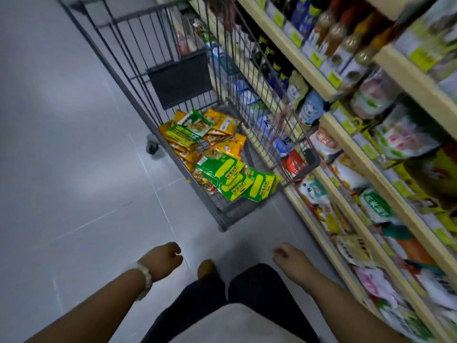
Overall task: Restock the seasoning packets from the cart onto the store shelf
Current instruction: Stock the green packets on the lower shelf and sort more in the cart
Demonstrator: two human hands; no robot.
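Several tiers of store shelf (329,125) run along the right edge of the view, wood-coloured lips carrying yellow price tags, stocked with bottles (331,33) on the upper tier and soft bags and pouches on the tiers below. Print on most goods is blurred and unreadable. Grey tiled floor (61,144) fills the left half of the view. A dark wire cart (158,38) stands on the floor just beside the shelf, its long side parallel to the shelf front; one castor (152,146) shows at its left side. Seasoning packets (222,167) lie loose in the bottom of the cart basket: orange-yellow ones piled toward the far end, green-and-yellow ones overlapping at the near corner closest to the shelf. None is in either hand.

The person's legs in dark trousers and one brown shoe (206,268) show at the bottom edge. Left hand (165,259), with a pale beaded bracelet (144,276) at the wrist, hangs short of the cart, fingers curled loosely, holding nothing. Right hand (288,257) hangs likewise near the shelf base, fingers loosely curled, empty.
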